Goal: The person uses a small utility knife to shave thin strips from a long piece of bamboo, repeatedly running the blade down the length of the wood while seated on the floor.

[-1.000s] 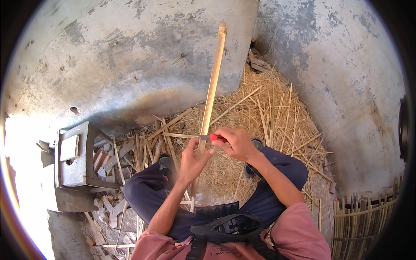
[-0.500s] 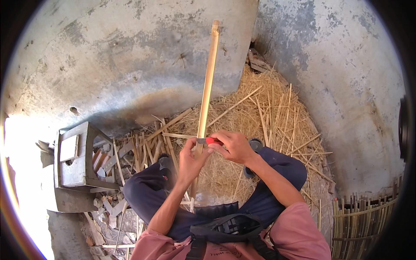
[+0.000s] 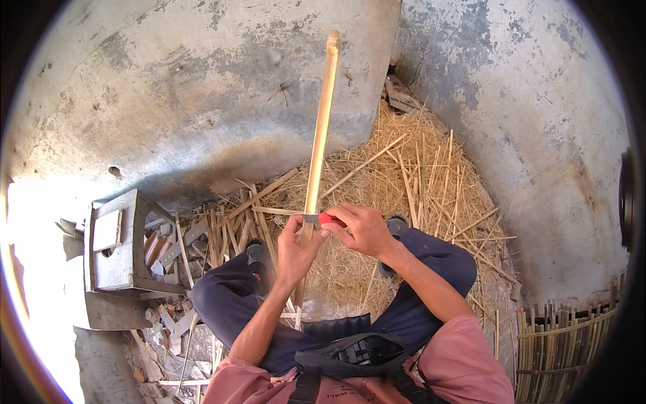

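A long split bamboo strip (image 3: 321, 128) points away from me, its pale inner face up. My left hand (image 3: 297, 246) is closed round its near part, with the thumb stretched toward the knife. A knife (image 3: 311, 219) with a red handle lies with its blade across the strip. Closed on that handle is my right hand (image 3: 361, 228), its thumb near the left thumb. The strip's near end runs down below my left hand between my folded legs. How deep the blade sits in the bamboo I cannot tell.
Shavings (image 3: 377, 168) and loose strips cover the floor ahead and to the right. A wooden stool (image 3: 118, 259) lies on its side at the left, beside rubble (image 3: 176, 326). Walls (image 3: 222, 81) stand close ahead and right. A woven bamboo piece (image 3: 565, 347) is at the lower right.
The strip and both hands have barely shifted. The knife stays across the strip at nearly the same spot.
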The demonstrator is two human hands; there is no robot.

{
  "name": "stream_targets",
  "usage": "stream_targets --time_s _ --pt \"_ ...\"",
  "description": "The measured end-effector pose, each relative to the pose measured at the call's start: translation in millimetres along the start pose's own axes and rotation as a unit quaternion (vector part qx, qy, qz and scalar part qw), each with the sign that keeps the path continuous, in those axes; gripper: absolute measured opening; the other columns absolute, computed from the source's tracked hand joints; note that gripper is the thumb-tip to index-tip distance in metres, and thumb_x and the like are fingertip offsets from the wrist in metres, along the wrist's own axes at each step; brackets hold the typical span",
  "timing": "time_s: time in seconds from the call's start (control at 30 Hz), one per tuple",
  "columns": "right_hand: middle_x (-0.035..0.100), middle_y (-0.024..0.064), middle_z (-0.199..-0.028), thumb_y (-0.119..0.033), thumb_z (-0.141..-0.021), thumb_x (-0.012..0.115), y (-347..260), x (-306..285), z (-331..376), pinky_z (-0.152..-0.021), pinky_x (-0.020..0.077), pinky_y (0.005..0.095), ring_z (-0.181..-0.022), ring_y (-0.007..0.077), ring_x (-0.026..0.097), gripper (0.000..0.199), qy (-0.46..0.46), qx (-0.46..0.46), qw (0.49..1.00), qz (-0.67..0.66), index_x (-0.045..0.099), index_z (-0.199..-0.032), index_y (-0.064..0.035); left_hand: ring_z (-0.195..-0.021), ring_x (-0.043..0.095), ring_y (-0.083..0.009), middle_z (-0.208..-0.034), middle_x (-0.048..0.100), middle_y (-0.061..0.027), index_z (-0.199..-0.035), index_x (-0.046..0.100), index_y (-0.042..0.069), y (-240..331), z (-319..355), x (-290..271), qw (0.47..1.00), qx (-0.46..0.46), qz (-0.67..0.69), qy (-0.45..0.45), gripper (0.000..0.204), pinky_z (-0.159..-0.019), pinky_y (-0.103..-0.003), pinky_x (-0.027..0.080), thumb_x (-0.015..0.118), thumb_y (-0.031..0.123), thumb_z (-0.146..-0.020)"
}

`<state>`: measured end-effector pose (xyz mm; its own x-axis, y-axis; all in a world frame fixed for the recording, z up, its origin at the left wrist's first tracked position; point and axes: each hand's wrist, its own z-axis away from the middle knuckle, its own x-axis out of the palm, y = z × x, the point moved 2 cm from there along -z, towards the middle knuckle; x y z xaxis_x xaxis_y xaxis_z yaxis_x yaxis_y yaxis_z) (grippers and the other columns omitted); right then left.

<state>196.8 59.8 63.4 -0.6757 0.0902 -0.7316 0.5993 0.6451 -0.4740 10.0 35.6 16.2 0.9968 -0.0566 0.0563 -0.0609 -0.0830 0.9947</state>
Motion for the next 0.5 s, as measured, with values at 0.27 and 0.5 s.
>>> stream_targets --time_s 0.27,0.5 --pt "0.07 0.0079 -0.09 -0.031 -0.095 0.076 -0.5 -2.8 -1.2 -0.061 0.0547 0.0399 -0.073 0.0287 0.072 0.029 0.014 -0.01 1.0 0.008 0.072 -0.113 -0.008 -0.058 0.051 0.0011 -0.088 0.063 0.0027 -0.116 0.057 0.003 -1.1 -0.6 2.4 1.0 0.003 -0.008 0.001 0.028 -0.047 -0.018 0.038 0.076 0.015 -0.1" --pt "0.071 0.008 -0.089 -0.035 -0.096 0.075 3.9 -2.1 -1.1 -0.061 0.0543 0.0389 -0.071 0.0289 0.07 0.031 0.016 -0.007 1.0 -0.02 0.073 -0.112 -0.0086 -0.058 0.051 0.0008 -0.089 0.064 0.002 -0.117 0.056 0.002 -6.3 -1.7 0.5 0.999 0.036 -0.026 -0.009 0.028 -0.048 -0.019 0.038 0.076 0.014 -0.101"
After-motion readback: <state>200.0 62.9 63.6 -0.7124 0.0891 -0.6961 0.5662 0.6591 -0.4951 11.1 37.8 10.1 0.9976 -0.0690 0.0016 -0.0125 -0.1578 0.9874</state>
